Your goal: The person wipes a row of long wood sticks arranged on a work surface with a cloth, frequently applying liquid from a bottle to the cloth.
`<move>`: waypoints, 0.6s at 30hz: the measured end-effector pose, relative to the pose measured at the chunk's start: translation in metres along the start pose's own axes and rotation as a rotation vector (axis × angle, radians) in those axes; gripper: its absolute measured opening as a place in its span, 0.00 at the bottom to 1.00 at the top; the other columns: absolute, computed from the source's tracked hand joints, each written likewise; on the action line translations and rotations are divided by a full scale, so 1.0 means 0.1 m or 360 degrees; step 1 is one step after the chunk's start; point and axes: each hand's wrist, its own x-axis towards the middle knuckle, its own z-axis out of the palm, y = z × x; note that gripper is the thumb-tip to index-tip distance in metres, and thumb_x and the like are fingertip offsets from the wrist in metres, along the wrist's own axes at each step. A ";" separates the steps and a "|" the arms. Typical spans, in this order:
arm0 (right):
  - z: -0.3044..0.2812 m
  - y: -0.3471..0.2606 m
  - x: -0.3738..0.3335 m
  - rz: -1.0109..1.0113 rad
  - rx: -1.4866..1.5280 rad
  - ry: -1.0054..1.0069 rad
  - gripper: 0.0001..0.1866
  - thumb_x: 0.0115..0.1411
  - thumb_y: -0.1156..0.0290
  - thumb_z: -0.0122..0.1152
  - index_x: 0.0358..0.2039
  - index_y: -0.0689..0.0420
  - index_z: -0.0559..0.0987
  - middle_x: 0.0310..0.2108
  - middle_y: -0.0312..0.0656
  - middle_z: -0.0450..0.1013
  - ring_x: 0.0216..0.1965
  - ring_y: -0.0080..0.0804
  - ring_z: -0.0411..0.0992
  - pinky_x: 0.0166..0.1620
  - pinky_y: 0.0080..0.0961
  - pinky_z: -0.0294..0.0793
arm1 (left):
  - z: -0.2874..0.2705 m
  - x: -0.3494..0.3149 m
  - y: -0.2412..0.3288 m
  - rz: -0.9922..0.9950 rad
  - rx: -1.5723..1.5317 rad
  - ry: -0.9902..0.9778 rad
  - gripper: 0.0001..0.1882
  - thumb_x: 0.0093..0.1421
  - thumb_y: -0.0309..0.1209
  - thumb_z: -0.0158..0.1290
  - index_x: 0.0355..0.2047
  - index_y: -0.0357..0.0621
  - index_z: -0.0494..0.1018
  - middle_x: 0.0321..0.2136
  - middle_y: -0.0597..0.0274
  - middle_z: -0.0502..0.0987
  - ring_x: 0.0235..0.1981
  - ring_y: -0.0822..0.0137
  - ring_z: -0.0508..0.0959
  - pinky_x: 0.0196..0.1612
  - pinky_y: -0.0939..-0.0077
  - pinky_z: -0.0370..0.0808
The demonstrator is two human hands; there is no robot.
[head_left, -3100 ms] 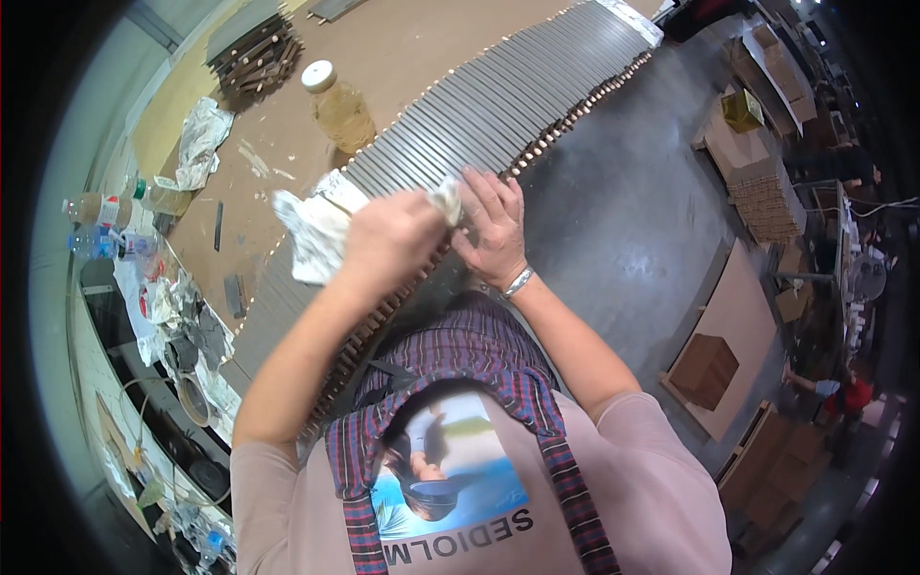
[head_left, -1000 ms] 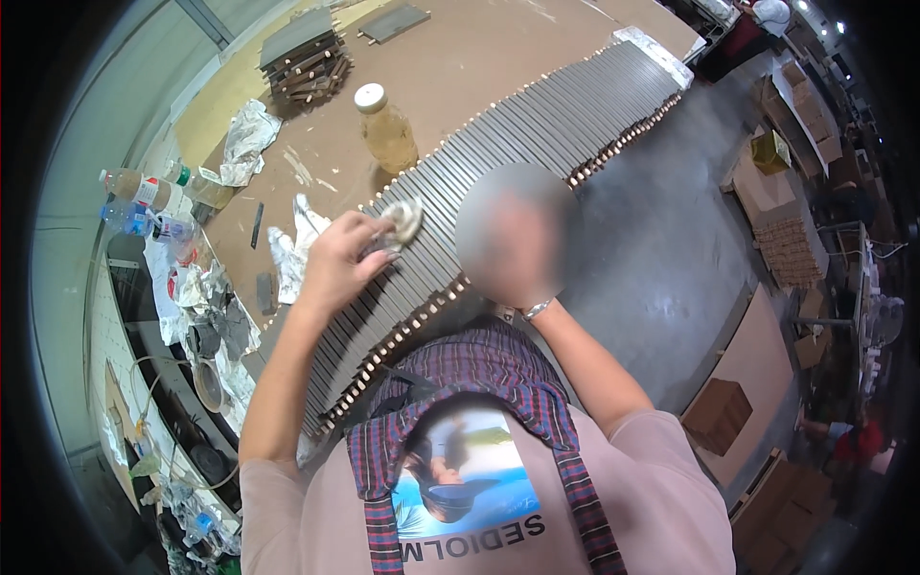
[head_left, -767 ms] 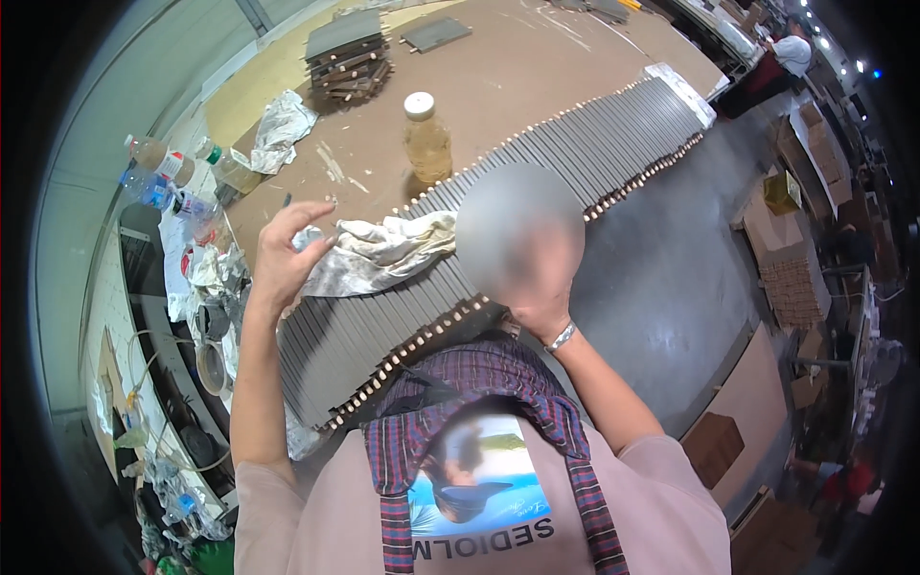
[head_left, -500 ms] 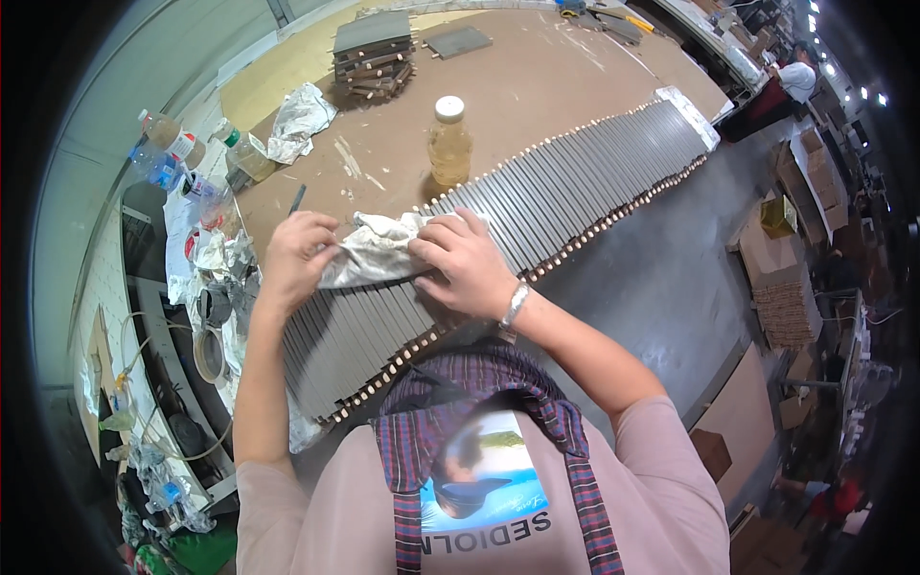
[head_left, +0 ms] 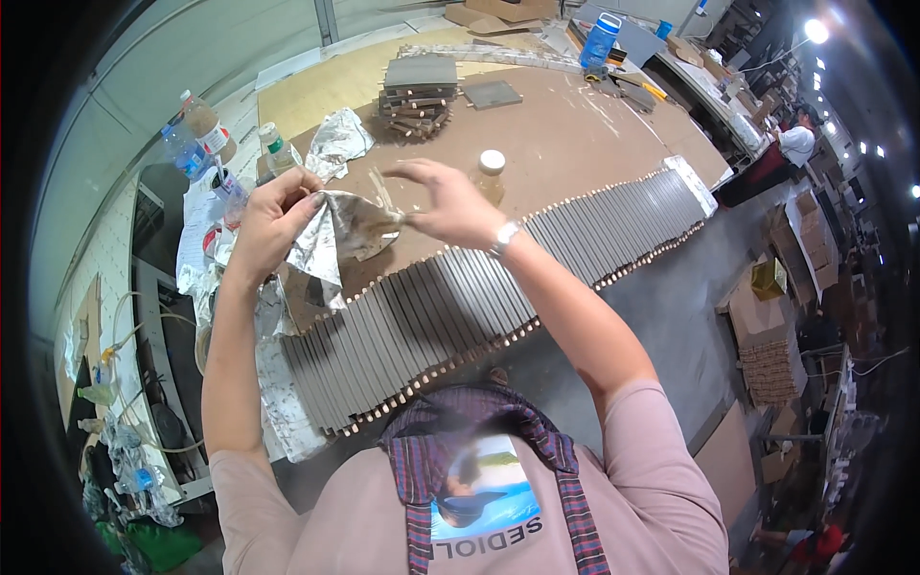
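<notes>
A stained white cloth (head_left: 331, 235) hangs bunched over the table's near-left part. My left hand (head_left: 278, 220) is closed on its upper left edge. The cloth's right corner narrows to the thumb side of my right hand (head_left: 455, 206), which seems to pinch it while its upper fingers stretch out apart. Below both hands lies a long row of thin grey slats (head_left: 431, 307) with pale rounded pegs at their ends, packed edge to edge and running from near left to far right. A capped bottle of yellowish liquid (head_left: 491, 177) stands behind the row, partly hidden by my right hand.
A stack of grey pegged pieces (head_left: 419, 96) stands at the back, with one flat piece (head_left: 493, 94) beside it. Several bottles (head_left: 206, 129) and a crumpled cloth (head_left: 339, 144) are at left. A blue bottle (head_left: 601, 40) stands farther back. A person (head_left: 793, 144) works at far right.
Both hands have lifted the cloth off the slats and moved it away to the far left side, where it now hangs between them. The view has shifted, showing more of the table's back.
</notes>
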 end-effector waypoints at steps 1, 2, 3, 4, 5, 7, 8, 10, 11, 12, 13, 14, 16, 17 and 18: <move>0.13 -0.03 0.10 -0.0068 0.0184 -0.0036 0.29 0.52 0.70 0.69 0.57 0.55 0.76 0.55 0.51 0.73 0.58 0.49 0.70 0.63 0.38 0.68 | -0.02 0.02 0.05 -0.0020 -0.0007 -0.0049 0.02 0.65 0.24 0.55 0.36 0.38 0.73 0.25 0.76 0.69 0.28 0.84 0.66 0.31 0.87 0.63; 0.25 -0.04 0.20 -0.0102 0.0219 -0.0076 0.28 0.52 0.70 0.69 0.55 0.57 0.77 0.53 0.52 0.75 0.56 0.48 0.72 0.61 0.37 0.70 | -0.03 0.05 0.09 -0.0030 -0.0013 -0.0100 0.03 0.64 0.24 0.55 0.36 0.38 0.74 0.25 0.76 0.70 0.28 0.84 0.66 0.31 0.87 0.63; 0.36 -0.03 0.28 -0.0136 0.0254 -0.0116 0.26 0.52 0.70 0.69 0.54 0.58 0.78 0.51 0.52 0.76 0.54 0.48 0.74 0.59 0.37 0.72 | -0.07 0.07 0.09 -0.0041 -0.0005 -0.0119 0.03 0.63 0.24 0.56 0.37 0.37 0.75 0.25 0.75 0.72 0.28 0.84 0.67 0.31 0.86 0.64; 0.40 -0.04 0.33 -0.0167 0.0285 -0.0159 0.25 0.52 0.71 0.69 0.52 0.59 0.80 0.49 0.53 0.78 0.52 0.47 0.76 0.57 0.36 0.74 | -0.08 0.08 0.10 -0.0048 0.0060 -0.0122 0.03 0.63 0.24 0.56 0.36 0.37 0.75 0.25 0.75 0.72 0.27 0.84 0.67 0.30 0.86 0.64; 0.39 -0.03 0.37 -0.0014 0.0261 -0.0255 0.24 0.53 0.70 0.69 0.52 0.60 0.80 0.46 0.53 0.79 0.49 0.44 0.77 0.54 0.34 0.75 | -0.10 0.08 0.12 -0.0055 0.0126 -0.0124 0.03 0.63 0.23 0.57 0.36 0.36 0.76 0.25 0.75 0.72 0.27 0.84 0.67 0.30 0.85 0.64; 0.40 -0.02 0.44 0.0290 0.0220 -0.0455 0.22 0.54 0.70 0.69 0.50 0.63 0.81 0.40 0.53 0.81 0.42 0.38 0.80 0.50 0.29 0.77 | -0.11 0.05 0.22 -0.0030 0.0334 -0.0015 0.03 0.61 0.23 0.57 0.33 0.35 0.76 0.22 0.70 0.73 0.25 0.81 0.69 0.29 0.83 0.66; 0.40 -0.02 0.44 0.0320 0.0202 -0.0411 0.20 0.53 0.71 0.69 0.48 0.62 0.82 0.38 0.53 0.81 0.40 0.40 0.81 0.48 0.30 0.77 | -0.12 0.02 0.20 0.0002 0.0424 0.0064 0.03 0.60 0.22 0.57 0.33 0.35 0.77 0.21 0.68 0.74 0.24 0.80 0.70 0.28 0.81 0.67; 0.35 0.01 0.41 0.0386 0.0156 -0.0319 0.16 0.52 0.72 0.69 0.43 0.62 0.84 0.34 0.55 0.81 0.36 0.45 0.81 0.44 0.32 0.78 | -0.13 -0.01 0.18 0.0074 0.0598 0.0220 0.03 0.58 0.22 0.58 0.32 0.34 0.77 0.20 0.63 0.76 0.22 0.77 0.73 0.27 0.79 0.68; 0.34 0.07 0.39 0.0409 0.0196 -0.0275 0.15 0.53 0.74 0.65 0.42 0.62 0.84 0.36 0.56 0.80 0.38 0.46 0.81 0.45 0.32 0.78 | -0.07 -0.06 0.23 0.0169 0.0781 0.0290 0.03 0.56 0.22 0.58 0.31 0.34 0.78 0.21 0.56 0.78 0.21 0.71 0.77 0.27 0.76 0.71; 0.32 0.11 0.38 0.0340 0.0144 -0.0197 0.14 0.53 0.76 0.63 0.42 0.63 0.84 0.36 0.57 0.80 0.38 0.46 0.81 0.45 0.32 0.78 | 0.01 -0.14 0.25 0.0218 0.0788 0.0282 0.05 0.55 0.22 0.59 0.32 0.35 0.79 0.22 0.55 0.80 0.22 0.67 0.80 0.29 0.74 0.74; 0.31 0.14 0.37 0.0266 0.0096 -0.0120 0.14 0.54 0.77 0.61 0.41 0.64 0.84 0.36 0.58 0.80 0.38 0.47 0.81 0.45 0.32 0.78 | 0.09 -0.25 0.30 0.0310 0.0707 0.0118 0.05 0.54 0.22 0.60 0.32 0.35 0.79 0.22 0.55 0.80 0.22 0.66 0.80 0.30 0.73 0.75; 0.28 0.14 0.37 0.0196 0.0049 -0.0039 0.13 0.54 0.78 0.59 0.40 0.66 0.84 0.36 0.59 0.79 0.39 0.47 0.81 0.45 0.32 0.78 | 0.18 -0.34 0.36 0.0404 0.0622 -0.0052 0.05 0.53 0.23 0.61 0.32 0.35 0.80 0.22 0.54 0.80 0.23 0.65 0.81 0.30 0.72 0.76; 0.25 0.15 0.34 0.0314 0.0419 -0.0017 0.13 0.54 0.82 0.53 0.37 0.69 0.83 0.31 0.51 0.81 0.33 0.36 0.80 0.41 0.27 0.78 | 0.25 -0.45 0.47 0.0334 0.0548 -0.0346 0.05 0.52 0.23 0.62 0.31 0.36 0.81 0.24 0.54 0.82 0.25 0.63 0.82 0.32 0.72 0.77; 0.24 0.18 0.32 0.0390 0.0638 0.0003 0.12 0.54 0.83 0.53 0.36 0.69 0.83 0.30 0.48 0.81 0.31 0.32 0.78 0.39 0.26 0.77 | 0.24 -0.43 0.43 0.0299 0.0463 -0.0221 0.05 0.52 0.24 0.62 0.29 0.35 0.82 0.24 0.55 0.82 0.27 0.66 0.83 0.33 0.74 0.77; 0.22 0.21 0.30 0.0467 0.0857 0.0026 0.12 0.53 0.84 0.53 0.35 0.69 0.83 0.28 0.44 0.81 0.29 0.28 0.77 0.37 0.25 0.77 | 0.20 -0.38 0.36 0.0122 0.0448 -0.0095 0.06 0.52 0.24 0.62 0.31 0.34 0.81 0.27 0.56 0.83 0.29 0.67 0.84 0.34 0.74 0.77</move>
